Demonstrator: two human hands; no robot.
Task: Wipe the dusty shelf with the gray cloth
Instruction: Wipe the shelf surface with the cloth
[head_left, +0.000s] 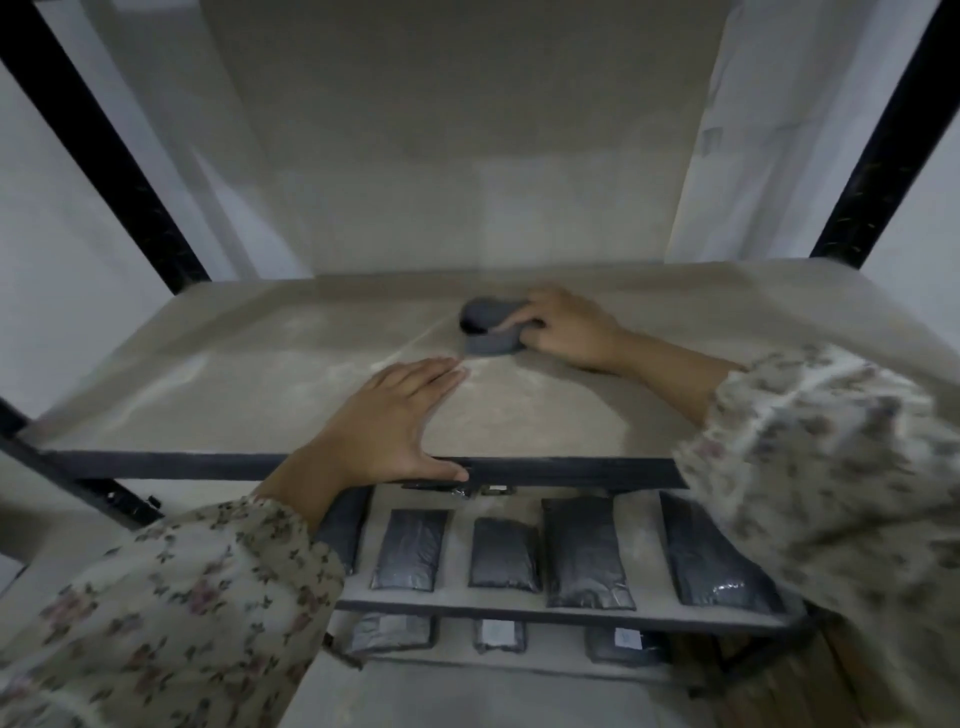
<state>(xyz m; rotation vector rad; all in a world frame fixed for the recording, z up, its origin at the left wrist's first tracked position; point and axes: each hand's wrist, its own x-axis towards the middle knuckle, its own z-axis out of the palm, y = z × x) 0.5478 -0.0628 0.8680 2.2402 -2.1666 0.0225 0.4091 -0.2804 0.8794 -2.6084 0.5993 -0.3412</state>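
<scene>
Dusty beige shelf (234, 395) board, pale streaks across it, black frame posts either side. Right hand (563, 330) fingers (524, 325) are curled down onto the bunched gray cloth (488, 325), which is pinned to the board at about one o'clock of centre. Left hand (395, 421) is laid flat and spread, empty, with its thumb hooked on the front rail at six o'clock. Best done, it seems, with firm pressure and overlapping strokes drawn toward nine o'clock, where white dust is seen thickest. Dark wrapped packs (584, 553) lie on the lower shelves.
</scene>
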